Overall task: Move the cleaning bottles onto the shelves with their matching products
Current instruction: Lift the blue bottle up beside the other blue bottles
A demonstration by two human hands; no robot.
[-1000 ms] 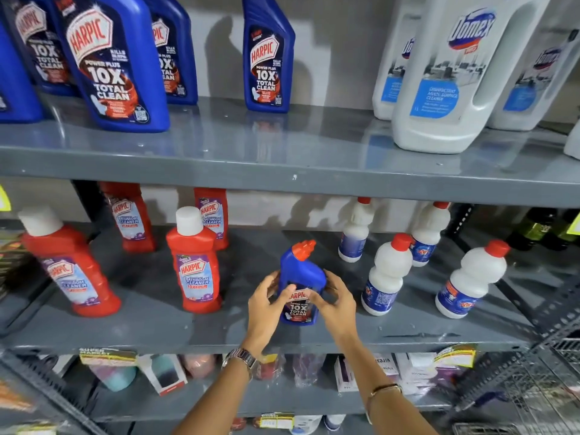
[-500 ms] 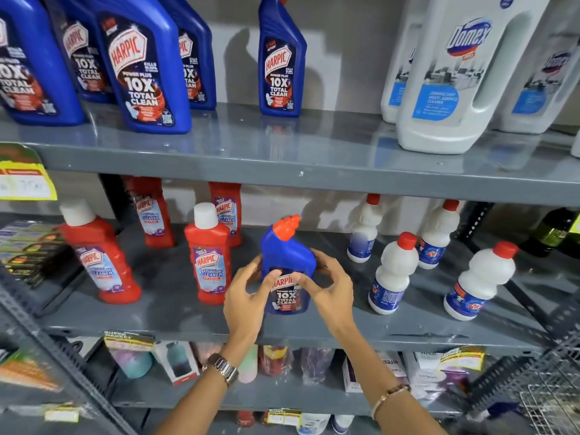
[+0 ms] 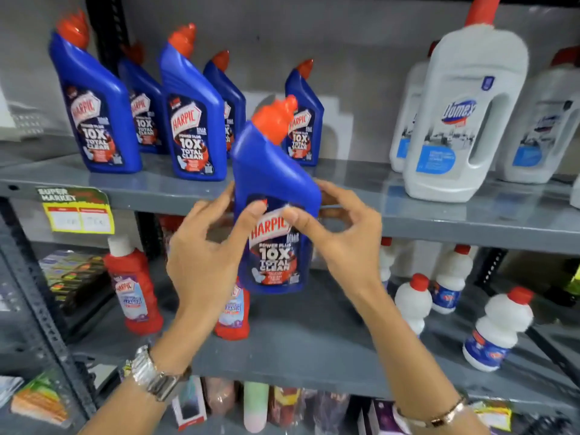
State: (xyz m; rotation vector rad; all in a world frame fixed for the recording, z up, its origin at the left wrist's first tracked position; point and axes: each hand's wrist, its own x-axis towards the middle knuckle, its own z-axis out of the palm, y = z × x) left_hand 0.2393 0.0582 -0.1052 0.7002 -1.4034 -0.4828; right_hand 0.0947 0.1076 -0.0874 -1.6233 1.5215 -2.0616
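A blue Harpic bottle [image 3: 273, 183] with an orange cap hangs upright in the air in front of the upper shelf's edge [image 3: 439, 224]. My left hand [image 3: 204, 255] grips its left side and my right hand [image 3: 342, 240] grips its right side, thumbs on the label. On the upper shelf behind it stand several matching blue Harpic bottles [image 3: 191, 120], with a gap between the rightmost blue one [image 3: 306, 120] and the white Domex jugs [image 3: 464, 120].
The middle shelf [image 3: 314, 350] carries red Harpic bathroom cleaner bottles [image 3: 133, 287] at the left and small white bottles with red caps [image 3: 496, 331] at the right. A yellow price tag [image 3: 78, 211] hangs on the upper shelf edge. Packaged goods fill the bottom shelf.
Both hands have lifted the blue bottle off the middle shelf up to the level of the upper shelf. The view has tilted upward and now shows the bottle tops.
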